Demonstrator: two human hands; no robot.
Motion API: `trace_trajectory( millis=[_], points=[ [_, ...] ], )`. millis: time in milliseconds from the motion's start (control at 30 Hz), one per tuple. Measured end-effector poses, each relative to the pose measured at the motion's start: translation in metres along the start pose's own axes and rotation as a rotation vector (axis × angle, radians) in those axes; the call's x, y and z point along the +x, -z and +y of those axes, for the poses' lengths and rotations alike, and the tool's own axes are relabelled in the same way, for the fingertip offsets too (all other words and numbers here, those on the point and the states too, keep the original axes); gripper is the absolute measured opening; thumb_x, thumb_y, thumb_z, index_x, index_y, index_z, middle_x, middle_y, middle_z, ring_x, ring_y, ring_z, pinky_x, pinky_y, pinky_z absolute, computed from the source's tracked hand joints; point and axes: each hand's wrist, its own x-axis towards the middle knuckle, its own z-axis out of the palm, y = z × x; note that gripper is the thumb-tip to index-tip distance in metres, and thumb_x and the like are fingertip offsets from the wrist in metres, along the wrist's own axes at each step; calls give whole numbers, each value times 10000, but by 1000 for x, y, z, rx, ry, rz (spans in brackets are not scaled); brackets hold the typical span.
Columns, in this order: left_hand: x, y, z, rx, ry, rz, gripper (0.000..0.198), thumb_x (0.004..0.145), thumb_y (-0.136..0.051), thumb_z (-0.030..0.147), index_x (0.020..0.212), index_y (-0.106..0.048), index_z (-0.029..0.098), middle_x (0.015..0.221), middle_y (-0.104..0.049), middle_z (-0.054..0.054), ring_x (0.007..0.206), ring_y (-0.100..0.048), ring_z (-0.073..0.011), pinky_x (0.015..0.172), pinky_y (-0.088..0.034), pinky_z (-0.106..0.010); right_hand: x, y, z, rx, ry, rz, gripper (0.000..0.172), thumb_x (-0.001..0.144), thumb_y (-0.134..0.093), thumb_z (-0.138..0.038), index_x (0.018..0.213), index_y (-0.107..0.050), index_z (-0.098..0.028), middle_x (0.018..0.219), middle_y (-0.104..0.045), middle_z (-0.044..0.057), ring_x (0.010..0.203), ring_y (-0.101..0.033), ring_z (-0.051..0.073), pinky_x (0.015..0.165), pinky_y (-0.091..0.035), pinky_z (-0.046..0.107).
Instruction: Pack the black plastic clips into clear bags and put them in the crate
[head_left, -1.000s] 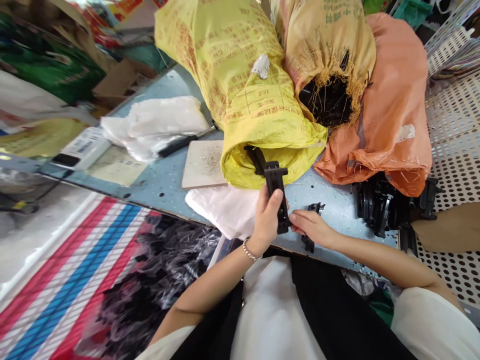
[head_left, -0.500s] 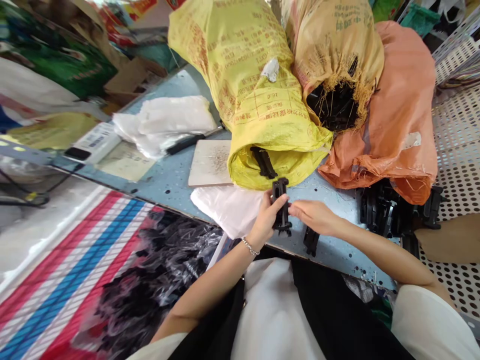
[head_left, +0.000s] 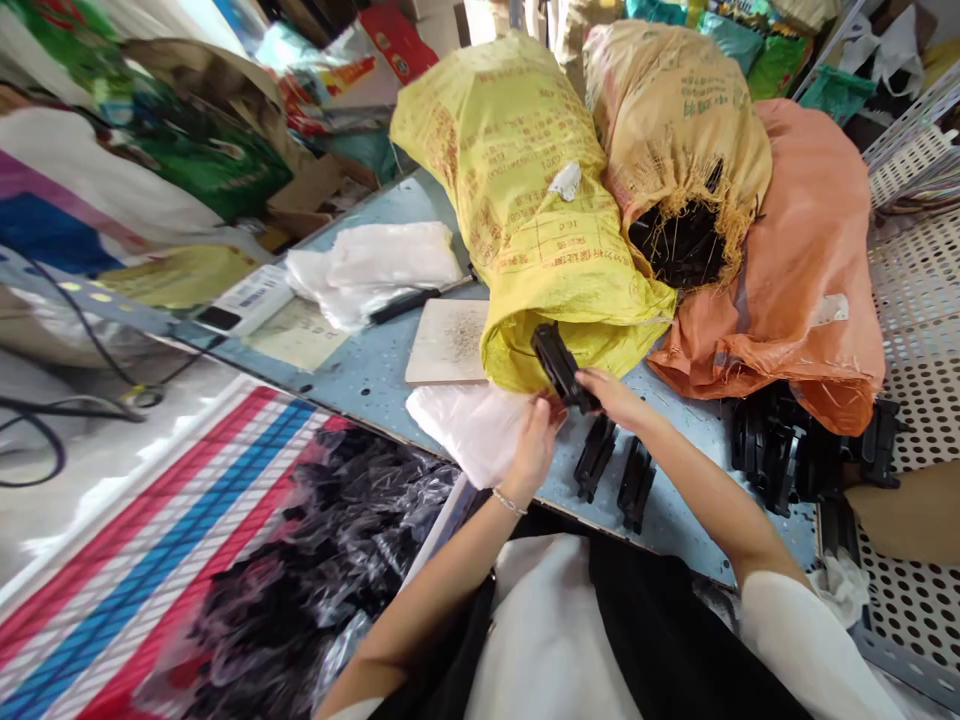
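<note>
My right hand grips one end of a black plastic part, which slants up across the mouth of the yellow woven sack. My left hand is just below that part, by the sack's lip and over a stack of thin white plastic bags. Its fingertips are blurred, and I cannot tell whether they grip anything. Beneath my right forearm, two similar parts lie side by side on the blue table, a left black part and a right black part.
Beside the yellow sack are a tan sack with black pieces showing and an orange sack. More black parts pile up at right. A pale board and black-handled tool lie left. Below, a striped bag holds wrapped dark pieces.
The part between my hands earlier is no longer there; a second part now lies on the table. My right hand has moved up and holds a part at the sack's mouth. The view has shifted.
</note>
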Motion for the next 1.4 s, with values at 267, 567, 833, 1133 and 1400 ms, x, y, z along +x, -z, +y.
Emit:
trace_trajectory(
  millis=[267,567,833,1133,1400],
  points=[
    [-31,-29,31,-45,154,-262,459,701,-834,493,939,-597,181,773,-603,18,592,-548,-98,550,-468,-233,-88,32,-1,-500,338,404,531,1025,-288,-610,926,-599,-192,895,-616,101,873,-565,245,799,-456,388],
    [-34,-41,34,-20,202,-148,469,697,-830,495,934,-565,190,708,-594,41,523,-533,-85,477,-432,-212,-87,20,-8,-152,297,216,572,1061,-154,-568,881,-555,-203,786,-613,19,730,-576,163,675,-423,287],
    [-13,-31,35,-92,737,-221,318,839,-729,449,804,-619,153,659,-628,-19,493,-579,-124,433,-460,-230,-120,14,-18,-884,1123,306,174,1013,-551,-355,974,-626,-203,786,-621,18,726,-512,174,621,-319,330],
    [-36,-36,33,136,-414,-45,560,722,-797,589,1058,-557,211,821,-612,8,690,-602,-125,667,-538,-269,-115,-7,-15,23,298,35,574,1047,-167,-600,778,-494,-213,620,-443,-28,545,-420,134,539,-354,282],
    [-17,-35,52,41,109,-150,400,847,-671,566,933,-555,193,686,-549,23,528,-500,-94,480,-425,-221,-107,16,-20,-320,539,20,491,1001,-396,-627,934,-606,-188,825,-601,71,802,-540,205,709,-441,335]
  ],
)
